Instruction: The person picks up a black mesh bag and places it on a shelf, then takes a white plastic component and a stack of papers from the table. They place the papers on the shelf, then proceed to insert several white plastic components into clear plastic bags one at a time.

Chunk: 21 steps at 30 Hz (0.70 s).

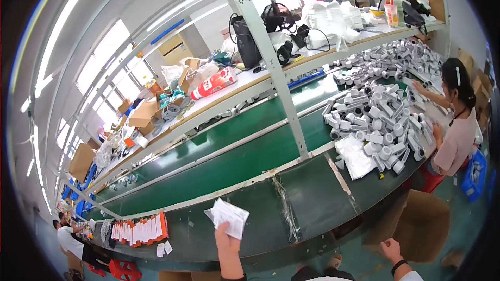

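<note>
Left hand (227, 239) holds papers (232, 215) by tabletop (317, 203) front edge, clear room rightward; right hand (390, 250) off edge, fingers curled narrow, near box (424, 221).

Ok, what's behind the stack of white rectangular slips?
Dark green flat worktop shows around the white slips; the surface directly behind them and most fingers of the bare left hand are covered.

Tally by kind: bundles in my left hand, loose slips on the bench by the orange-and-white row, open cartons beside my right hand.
White bundle in left hand: 1
Loose white slips: 2
Open carton beside right hand: 1
Total: 4
</note>
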Tool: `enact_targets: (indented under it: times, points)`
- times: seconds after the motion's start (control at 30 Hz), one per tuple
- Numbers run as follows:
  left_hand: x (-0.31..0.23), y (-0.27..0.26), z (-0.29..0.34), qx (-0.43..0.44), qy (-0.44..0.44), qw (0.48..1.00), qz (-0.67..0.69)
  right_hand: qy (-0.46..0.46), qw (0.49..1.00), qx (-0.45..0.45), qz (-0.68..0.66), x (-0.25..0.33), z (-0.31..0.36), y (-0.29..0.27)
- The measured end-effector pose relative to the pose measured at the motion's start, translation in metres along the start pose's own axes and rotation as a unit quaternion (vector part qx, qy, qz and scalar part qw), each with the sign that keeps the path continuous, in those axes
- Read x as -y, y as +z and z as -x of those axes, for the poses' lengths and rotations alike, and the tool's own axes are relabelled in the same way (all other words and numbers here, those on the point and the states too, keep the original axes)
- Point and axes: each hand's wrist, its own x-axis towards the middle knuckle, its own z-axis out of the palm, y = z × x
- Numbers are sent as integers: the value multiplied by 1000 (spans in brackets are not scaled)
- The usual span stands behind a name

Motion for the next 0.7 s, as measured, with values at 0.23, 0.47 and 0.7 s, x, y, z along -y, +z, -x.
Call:
enact_targets:
  times: [0.23, 0.47, 0.7]
  points:
    - [-40, 139, -107, 123, 99, 983, -97, -14, 997, 41, -65, 76, -11, 33]
    - [-64, 258, -199, 215, 91, 959, -160, -4, 998, 55, -38, 129, -28, 68]
    - [-37, 340, -266, 210, 158, 898, -353, 19, 999, 7, -46, 162, -31, 81]
